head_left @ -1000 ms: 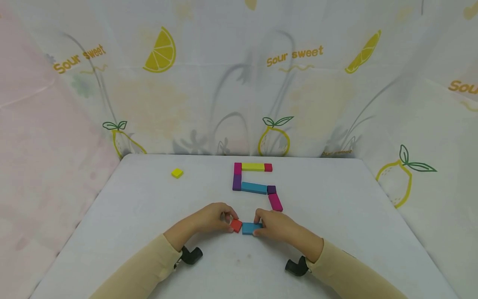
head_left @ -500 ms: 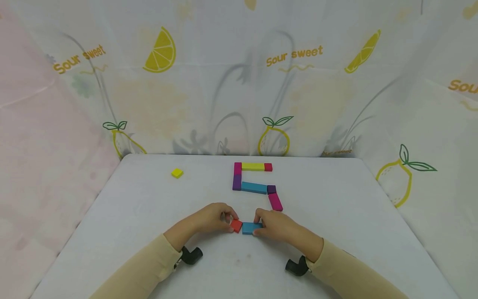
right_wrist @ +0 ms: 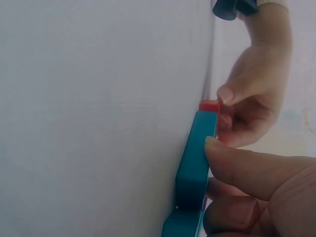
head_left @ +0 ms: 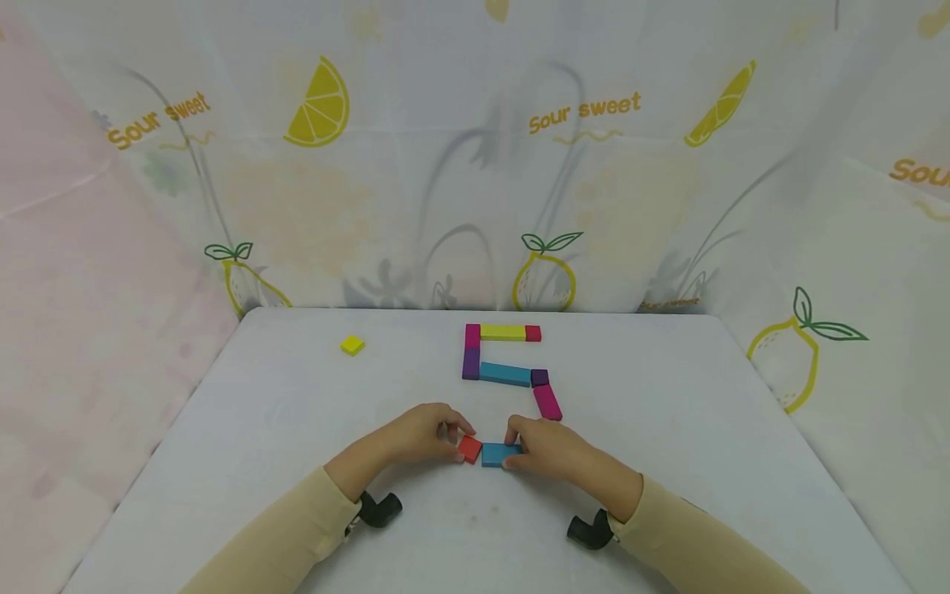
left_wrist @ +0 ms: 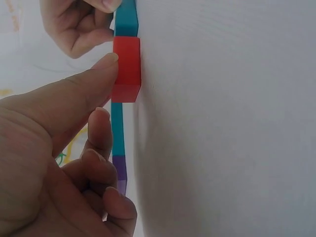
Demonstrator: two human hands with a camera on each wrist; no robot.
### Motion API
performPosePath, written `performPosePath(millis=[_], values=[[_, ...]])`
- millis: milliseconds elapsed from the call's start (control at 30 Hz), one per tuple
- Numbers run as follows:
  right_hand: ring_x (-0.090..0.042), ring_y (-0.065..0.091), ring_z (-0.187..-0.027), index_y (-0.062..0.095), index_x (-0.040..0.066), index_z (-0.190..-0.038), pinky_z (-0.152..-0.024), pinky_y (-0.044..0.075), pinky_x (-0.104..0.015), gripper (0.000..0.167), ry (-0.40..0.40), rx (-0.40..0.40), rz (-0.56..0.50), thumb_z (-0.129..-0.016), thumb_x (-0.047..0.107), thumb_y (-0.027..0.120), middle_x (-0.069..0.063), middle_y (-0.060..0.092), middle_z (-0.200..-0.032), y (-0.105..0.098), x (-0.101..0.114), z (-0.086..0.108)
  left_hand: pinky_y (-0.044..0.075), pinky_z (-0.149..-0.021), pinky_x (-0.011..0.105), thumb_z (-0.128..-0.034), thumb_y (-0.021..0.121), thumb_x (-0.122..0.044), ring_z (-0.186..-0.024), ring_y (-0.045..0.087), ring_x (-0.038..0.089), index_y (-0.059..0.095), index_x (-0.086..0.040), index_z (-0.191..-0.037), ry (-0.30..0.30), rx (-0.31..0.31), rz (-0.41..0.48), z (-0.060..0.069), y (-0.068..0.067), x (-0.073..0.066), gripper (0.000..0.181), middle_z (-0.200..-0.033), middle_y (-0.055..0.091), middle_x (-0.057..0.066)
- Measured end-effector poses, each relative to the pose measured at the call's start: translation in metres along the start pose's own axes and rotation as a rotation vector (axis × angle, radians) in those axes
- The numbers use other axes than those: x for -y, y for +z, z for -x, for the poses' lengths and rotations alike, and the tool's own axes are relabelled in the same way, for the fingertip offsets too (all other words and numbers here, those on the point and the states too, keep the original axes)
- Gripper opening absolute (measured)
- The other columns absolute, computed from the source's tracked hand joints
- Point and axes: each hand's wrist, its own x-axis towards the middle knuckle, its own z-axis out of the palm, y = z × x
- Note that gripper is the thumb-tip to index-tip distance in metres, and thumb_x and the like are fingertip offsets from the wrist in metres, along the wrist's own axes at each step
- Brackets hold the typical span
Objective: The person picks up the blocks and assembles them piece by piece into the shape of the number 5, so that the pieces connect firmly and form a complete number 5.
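On the white table my left hand (head_left: 423, 435) pinches a small red block (head_left: 469, 449) between thumb and fingers. Just to its right, a blue block (head_left: 496, 454) lies flat, its right end covered by my right hand (head_left: 552, 450), which grips its sides. In the left wrist view the thumb presses the near side of the red block (left_wrist: 127, 61), with the blue block (left_wrist: 127, 19) close behind. From the right wrist, the held blue block (right_wrist: 196, 153) meets a second blue block (right_wrist: 182, 224), hidden under the hand in the head view.
Farther back lies an angular line of blocks: magenta (head_left: 472, 336), purple (head_left: 471, 363), yellow (head_left: 503, 332), red (head_left: 533, 333), blue (head_left: 505, 374), dark purple (head_left: 539, 378) and pink (head_left: 547, 403). A lone yellow block (head_left: 352, 346) sits back left. A printed curtain (head_left: 416, 206) hangs behind the table (head_left: 260, 396).
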Motion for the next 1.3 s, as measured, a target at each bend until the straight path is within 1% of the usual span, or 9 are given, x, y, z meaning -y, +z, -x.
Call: performPosePath(millis=[167, 433, 533, 700, 867, 967, 1133, 1300], values=[[-0.013, 0.050, -0.064, 0.062, 0.015, -0.102, -0.058, 0.042, -0.027, 0.026, 0.001, 0.001, -0.007, -0.087, 0.026, 0.079, 0.002, 0.053, -0.068, 0.000, -0.001, 0.000, 0.047, -0.069, 0.030, -0.0848, 0.082, -0.020, -0.084, 0.052, 0.016, 0.075, -0.022, -0.116, 0.019, -0.018, -0.005, 0.001, -0.001, 0.000, 0.032, -0.089, 0.058, -0.006], [-0.013, 0.051, -0.064, 0.062, 0.015, -0.102, -0.058, 0.043, -0.028, 0.026, -0.007, -0.005, -0.004, -0.087, 0.026, 0.080, 0.002, 0.053, -0.069, 0.001, -0.002, 0.000, 0.049, -0.070, 0.031, -0.0859, 0.081, -0.024, -0.088, 0.052, 0.017, 0.075, -0.024, -0.116, -0.005, -0.061, -0.002, 0.002, -0.004, 0.005, 0.030, -0.093, 0.058, -0.006], [-0.013, 0.051, -0.065, 0.062, 0.015, -0.102, -0.059, 0.043, -0.028, 0.026, -0.003, -0.003, -0.009, -0.087, 0.026, 0.080, 0.002, 0.053, -0.070, 0.001, -0.002, 0.000, 0.049, -0.070, 0.031, -0.0870, 0.080, -0.024, -0.087, 0.052, 0.016, 0.075, -0.024, -0.116, -0.014, -0.100, -0.016, 0.002, -0.007, 0.007, 0.030, -0.092, 0.058, -0.007], [-0.013, 0.051, -0.064, 0.062, 0.014, -0.102, -0.059, 0.042, -0.027, 0.026, -0.005, -0.003, -0.013, -0.087, 0.026, 0.080, 0.002, 0.053, -0.070, 0.001, -0.002, 0.000, 0.046, -0.068, 0.029, -0.0876, 0.079, -0.024, -0.085, 0.051, 0.015, 0.076, -0.023, -0.116, -0.014, -0.192, -0.051, 0.003, -0.013, 0.012, 0.028, -0.089, 0.057, -0.008], [-0.013, 0.050, -0.064, 0.062, 0.015, -0.102, -0.058, 0.041, -0.027, 0.025, -0.007, -0.005, -0.012, -0.087, 0.025, 0.079, 0.002, 0.053, -0.068, 0.001, -0.001, 0.001, 0.046, -0.066, 0.029, -0.0886, 0.078, -0.025, -0.084, 0.050, 0.015, 0.075, -0.019, -0.118, -0.006, -0.253, -0.074, 0.004, -0.021, 0.017, 0.030, -0.090, 0.057, -0.007], [-0.013, 0.050, -0.064, 0.062, 0.015, -0.102, -0.058, 0.041, -0.027, 0.025, -0.004, -0.003, -0.011, -0.087, 0.025, 0.079, 0.002, 0.053, -0.068, 0.000, -0.001, 0.002, 0.045, -0.064, 0.028, -0.0892, 0.078, -0.025, -0.084, 0.049, 0.017, 0.073, -0.017, -0.121, -0.016, -0.287, -0.065, 0.005, -0.026, 0.020, 0.033, -0.090, 0.057, -0.006], [-0.013, 0.049, -0.063, 0.062, 0.015, -0.102, -0.058, 0.040, -0.026, 0.025, -0.003, -0.004, -0.009, -0.087, 0.025, 0.079, 0.002, 0.052, -0.068, 0.000, 0.000, 0.002, 0.044, -0.061, 0.029, -0.0912, 0.076, -0.027, -0.083, 0.049, 0.018, 0.069, -0.016, -0.126, -0.059, -0.344, -0.038, 0.006, -0.035, 0.025, 0.038, -0.092, 0.056, -0.003], [-0.013, 0.049, -0.064, 0.062, 0.015, -0.102, -0.058, 0.040, -0.027, 0.026, 0.008, -0.001, -0.017, -0.087, 0.025, 0.079, 0.001, 0.052, -0.068, -0.002, 0.001, 0.002, 0.043, -0.058, 0.028, -0.0923, 0.074, -0.026, -0.077, 0.047, 0.017, 0.068, -0.012, -0.127, -0.054, -0.411, -0.047, 0.009, -0.045, 0.033, 0.038, -0.092, 0.056, -0.002]])
